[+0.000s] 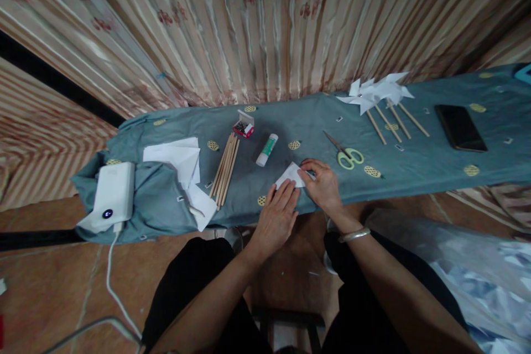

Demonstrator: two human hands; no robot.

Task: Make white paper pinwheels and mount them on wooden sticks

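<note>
A small folded piece of white paper [290, 175] lies near the front edge of a bench covered with a blue-grey cloth [415, 160]. My left hand [279, 217] lies flat on the paper's near part, fingers stretched out together. My right hand [323, 183], with a silver bangle on the wrist, presses on the paper's right side with bent fingers. Green-handled scissors [347, 156] lie just right of the hands, and a glue stick [266, 150] lies just behind them to the left.
Left of the hands lie a bundle of wooden sticks [225, 168], a small red box [244, 127], white paper sheets [178, 161] and a white power bank [113, 193] with a cable. Finished paper pinwheels [375, 94] on sticks and a black phone [460, 127] lie at the right. A striped curtain hangs behind.
</note>
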